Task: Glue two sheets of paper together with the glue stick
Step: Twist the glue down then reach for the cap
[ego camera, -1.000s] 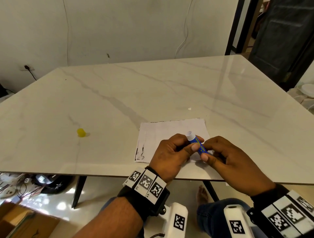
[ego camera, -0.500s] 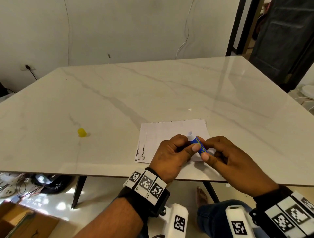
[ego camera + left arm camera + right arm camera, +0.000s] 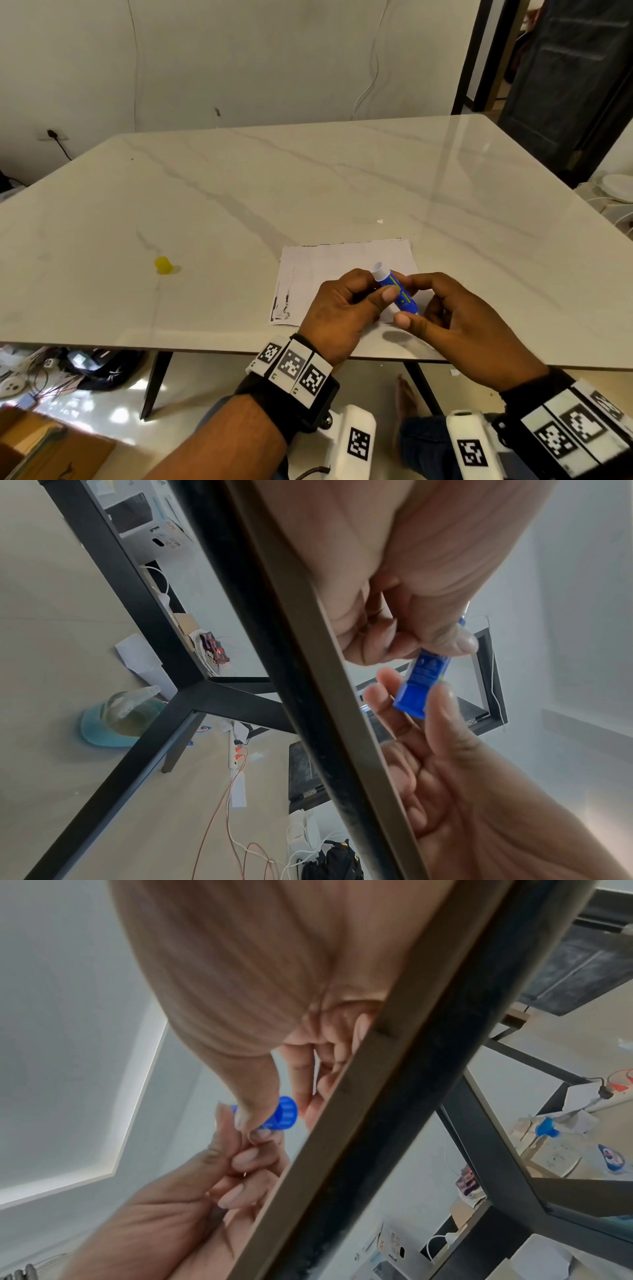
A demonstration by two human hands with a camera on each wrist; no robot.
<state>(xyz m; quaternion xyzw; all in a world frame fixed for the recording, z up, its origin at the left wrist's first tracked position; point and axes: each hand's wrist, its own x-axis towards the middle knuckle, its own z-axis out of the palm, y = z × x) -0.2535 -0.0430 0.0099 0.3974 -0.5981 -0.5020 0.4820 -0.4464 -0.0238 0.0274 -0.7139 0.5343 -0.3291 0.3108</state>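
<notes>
A blue glue stick [image 3: 397, 291] with its white tip uncapped is held above the white paper [image 3: 329, 267] near the table's front edge. My left hand [image 3: 346, 305] grips the upper barrel between thumb and fingers. My right hand [image 3: 442, 315] pinches the ribbed base of the glue stick [image 3: 282, 1114], thumb below and index finger above. In the left wrist view the blue glue stick [image 3: 423, 681] sits between both hands. The yellow cap [image 3: 163, 265] lies on the table far to the left. Whether the paper is one sheet or two stacked I cannot tell.
The marble table [image 3: 308, 178] stretches far ahead. A tiny white scrap [image 3: 379, 221] lies beyond the paper. A cardboard box [image 3: 37, 445] and cables [image 3: 51, 370] sit on the floor at the left. A dark doorway [image 3: 565, 68] is at the back right.
Both hands stay in place holding the glue stick over the paper; the right fingers have shifted slightly round its base. The white tip looks about the same.
</notes>
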